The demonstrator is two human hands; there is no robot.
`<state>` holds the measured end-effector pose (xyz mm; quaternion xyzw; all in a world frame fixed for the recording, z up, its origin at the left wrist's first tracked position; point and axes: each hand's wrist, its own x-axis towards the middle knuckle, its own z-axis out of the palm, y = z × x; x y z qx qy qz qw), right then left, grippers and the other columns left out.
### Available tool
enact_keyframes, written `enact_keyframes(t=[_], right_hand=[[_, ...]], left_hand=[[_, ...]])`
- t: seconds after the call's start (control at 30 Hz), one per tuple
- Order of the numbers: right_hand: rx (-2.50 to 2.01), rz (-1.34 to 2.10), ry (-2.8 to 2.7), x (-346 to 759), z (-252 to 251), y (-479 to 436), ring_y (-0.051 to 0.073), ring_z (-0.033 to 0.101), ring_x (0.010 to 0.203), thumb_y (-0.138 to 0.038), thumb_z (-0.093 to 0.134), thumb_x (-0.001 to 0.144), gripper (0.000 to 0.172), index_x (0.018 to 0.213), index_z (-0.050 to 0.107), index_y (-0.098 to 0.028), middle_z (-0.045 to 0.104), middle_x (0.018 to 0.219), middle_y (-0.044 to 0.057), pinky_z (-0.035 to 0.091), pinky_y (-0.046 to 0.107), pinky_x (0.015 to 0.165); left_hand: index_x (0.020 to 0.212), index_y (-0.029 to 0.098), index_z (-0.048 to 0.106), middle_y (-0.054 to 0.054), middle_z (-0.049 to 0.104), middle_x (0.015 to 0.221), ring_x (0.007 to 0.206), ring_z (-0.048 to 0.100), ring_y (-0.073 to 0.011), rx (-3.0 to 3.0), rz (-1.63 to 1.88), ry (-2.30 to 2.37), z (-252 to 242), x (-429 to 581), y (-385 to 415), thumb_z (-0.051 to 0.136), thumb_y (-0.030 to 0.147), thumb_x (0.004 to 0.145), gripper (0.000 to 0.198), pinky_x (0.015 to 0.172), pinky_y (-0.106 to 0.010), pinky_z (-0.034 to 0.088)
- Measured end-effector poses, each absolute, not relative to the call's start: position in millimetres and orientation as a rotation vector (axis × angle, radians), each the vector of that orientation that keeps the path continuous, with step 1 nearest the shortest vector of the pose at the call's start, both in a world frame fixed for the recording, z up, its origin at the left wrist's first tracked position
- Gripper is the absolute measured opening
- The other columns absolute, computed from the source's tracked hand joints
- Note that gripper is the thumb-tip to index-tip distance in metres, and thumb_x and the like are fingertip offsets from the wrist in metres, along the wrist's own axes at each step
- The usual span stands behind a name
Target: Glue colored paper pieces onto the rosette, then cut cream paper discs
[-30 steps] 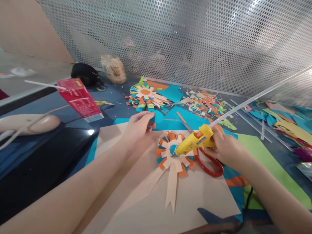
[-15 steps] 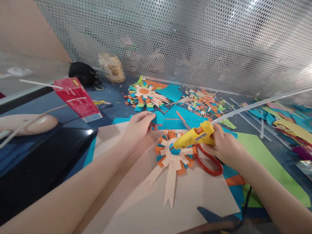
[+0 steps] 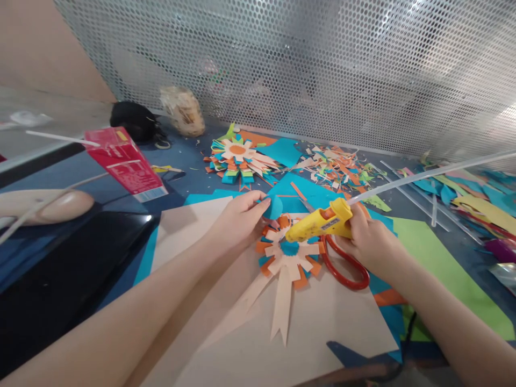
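My right hand (image 3: 368, 236) is wrapped round a yellow hot glue gun (image 3: 320, 221), which has a long clear glue stick (image 3: 407, 177) sticking out of its back. The gun's nozzle is over the upper middle of a paper rosette (image 3: 288, 263) in cream, orange and blue with two notched tails. My left hand (image 3: 244, 217) pinches a small blue paper circle (image 3: 274, 207) just above the rosette's upper edge. Scissors with red handles (image 3: 346, 279) lie under the gun, partly hidden by it. Beneath the rosette is a large cream sheet (image 3: 318, 322).
Behind are a second paper rosette (image 3: 237, 151) and a heap of paper scraps (image 3: 334, 166). At left stand a pink drink carton (image 3: 124, 166) and a dark phone-like slab (image 3: 76, 279). Green paper (image 3: 443, 285) and clear glue sticks (image 3: 419, 193) lie at right. A perforated metal panel (image 3: 282, 64) rises behind.
My left hand has moved right with the blue paper circle, closer to the rosette and nozzle. My right hand with the glue gun has shifted only slightly.
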<state>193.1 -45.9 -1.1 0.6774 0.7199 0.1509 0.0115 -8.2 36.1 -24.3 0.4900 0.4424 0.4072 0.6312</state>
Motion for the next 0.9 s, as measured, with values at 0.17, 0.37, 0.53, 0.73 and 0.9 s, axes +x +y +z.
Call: enact_keyframes(t=[0.17, 0.37, 0.53, 0.73, 0.9], right_hand=[[2.130, 0.335, 2.255, 191.7, 0.2, -45.4, 0.017, 0.050, 0.042, -0.033, 0.041, 0.085, 0.029, 0.105, 0.048, -0.014, 0.056, 0.054, 0.001, 0.024, 0.023, 0.042], [2.200, 0.356, 2.209, 195.4, 1.5, -43.5, 0.019, 0.053, 0.046, -0.032, 0.046, 0.083, 0.031, 0.107, 0.049, -0.014, 0.059, 0.056, 0.003, 0.025, 0.023, 0.043], [2.310, 0.257, 2.089, 198.4, 4.1, -42.7, 0.021, 0.054, 0.046, -0.038, 0.051, 0.077, 0.045, 0.112, 0.047, -0.011, 0.058, 0.055, 0.003, 0.024, 0.023, 0.040], [2.382, 0.176, 2.152, 195.7, 5.2, -44.1, 0.019, 0.054, 0.047, -0.049, 0.053, 0.073, 0.048, 0.105, 0.049, -0.015, 0.060, 0.061, 0.002, 0.028, 0.023, 0.041], [2.421, 0.171, 2.213, 191.8, -0.4, -45.2, 0.020, 0.058, 0.051, -0.047, 0.054, 0.074, 0.044, 0.103, 0.049, -0.014, 0.063, 0.066, 0.002, 0.030, 0.024, 0.042]], left_hand=[[0.063, 0.019, 0.046, 0.005, 0.053, 0.054, 0.051, 0.062, -0.0135, 1.142, 0.866, 0.915, -41.1, -12.6, 41.4, 0.058, 0.030, 0.074, 0.019, 0.046, -0.020, 0.043], [0.062, 0.019, 0.047, 0.005, 0.051, 0.053, 0.051, 0.061, -0.0141, 1.159, 0.852, 0.942, -40.4, -14.3, 39.6, 0.061, 0.034, 0.071, 0.022, 0.043, -0.019, 0.040], [0.061, 0.018, 0.050, 0.004, 0.052, 0.055, 0.051, 0.062, -0.0139, 1.252, 0.870, 0.964, -37.3, -15.1, 39.7, 0.061, 0.033, 0.070, 0.021, 0.044, -0.020, 0.040], [0.061, 0.018, 0.051, 0.003, 0.053, 0.056, 0.052, 0.061, -0.0147, 1.203, 0.875, 0.902, -45.6, -15.0, 43.2, 0.063, 0.034, 0.069, 0.022, 0.046, -0.023, 0.044], [0.063, 0.018, 0.051, 0.003, 0.053, 0.056, 0.053, 0.061, -0.0147, 1.166, 0.866, 0.859, -48.9, -14.7, 44.1, 0.064, 0.035, 0.069, 0.023, 0.045, -0.023, 0.044]])
